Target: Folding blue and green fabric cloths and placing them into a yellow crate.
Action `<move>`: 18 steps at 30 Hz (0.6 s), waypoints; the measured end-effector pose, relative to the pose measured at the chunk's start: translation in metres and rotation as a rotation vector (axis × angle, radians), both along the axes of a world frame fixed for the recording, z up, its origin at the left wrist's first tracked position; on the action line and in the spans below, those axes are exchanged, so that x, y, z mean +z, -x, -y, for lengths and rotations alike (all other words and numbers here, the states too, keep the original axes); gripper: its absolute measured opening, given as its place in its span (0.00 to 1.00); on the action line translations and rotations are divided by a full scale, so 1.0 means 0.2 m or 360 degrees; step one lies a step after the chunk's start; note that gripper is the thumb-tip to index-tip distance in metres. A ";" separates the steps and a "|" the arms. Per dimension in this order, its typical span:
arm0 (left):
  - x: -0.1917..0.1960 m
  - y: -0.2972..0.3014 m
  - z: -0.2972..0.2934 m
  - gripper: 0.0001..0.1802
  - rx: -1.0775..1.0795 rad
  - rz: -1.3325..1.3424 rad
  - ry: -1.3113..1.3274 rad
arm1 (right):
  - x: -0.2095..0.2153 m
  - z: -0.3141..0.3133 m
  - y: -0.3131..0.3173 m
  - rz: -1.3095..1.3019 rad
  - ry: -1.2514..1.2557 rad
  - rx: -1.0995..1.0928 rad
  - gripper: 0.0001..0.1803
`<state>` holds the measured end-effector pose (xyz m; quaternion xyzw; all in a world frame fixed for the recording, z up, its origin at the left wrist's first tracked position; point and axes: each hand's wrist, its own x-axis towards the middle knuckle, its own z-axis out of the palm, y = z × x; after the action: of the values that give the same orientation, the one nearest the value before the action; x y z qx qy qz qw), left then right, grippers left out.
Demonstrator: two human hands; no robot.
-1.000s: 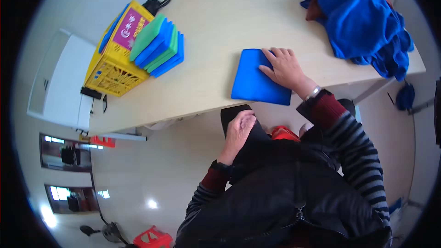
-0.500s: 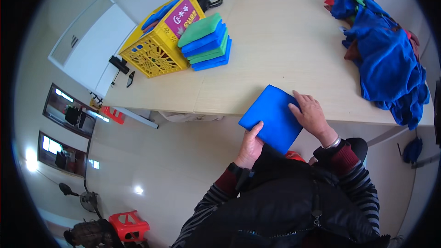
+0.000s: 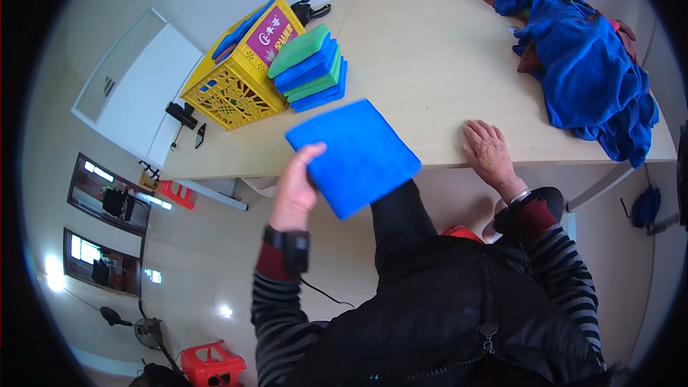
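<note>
A folded blue cloth point(image 3: 362, 154) is gripped at its left edge by my left hand point(image 3: 297, 183), thumb on top and the other fingers hidden beneath. It is held up in front of the table edge, flat side facing me. My right hand point(image 3: 489, 150) lies on the table near its front edge, fingers extended and holding nothing. Beyond the held cloth stands a stack of folded green and blue cloths point(image 3: 304, 64). At the far right lies a loose heap of mostly blue cloths point(image 3: 588, 64), with some red, green and brown among them.
A yellow plastic crate point(image 3: 236, 93) with cloths inside stands left of the stack on the pale table point(image 3: 416, 50). A black bag point(image 3: 308, 11) lies behind it. A phone-like black item point(image 3: 201, 135) is near the table's left edge. A red stool point(image 3: 213, 365) stands on the floor.
My left hand has carried the folded blue cloth left and upward, toward the stack. My right hand has let go of it and come down on the table.
</note>
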<state>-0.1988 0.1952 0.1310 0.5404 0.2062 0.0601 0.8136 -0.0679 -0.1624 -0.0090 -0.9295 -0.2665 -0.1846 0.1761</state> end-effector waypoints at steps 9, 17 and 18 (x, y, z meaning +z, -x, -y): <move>0.77 -0.81 -0.44 0.33 0.0238 0.0545 -0.0165 | 0.05 0.03 0.01 -0.0122 -0.0075 0.0034 0.26; 0.26 -1.51 -0.80 0.26 0.0608 0.0374 0.0436 | 0.17 0.08 -0.06 -0.0316 -0.0007 0.0072 0.29; 0.20 -1.54 -0.79 0.26 0.0621 0.0342 0.0447 | 0.17 0.09 -0.08 -0.0365 -0.0006 0.0066 0.30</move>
<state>0.1099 0.3539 0.1708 0.3626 0.2254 0.2437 0.8708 -0.0525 -0.1808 0.0244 -0.9385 -0.2634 -0.0739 0.2109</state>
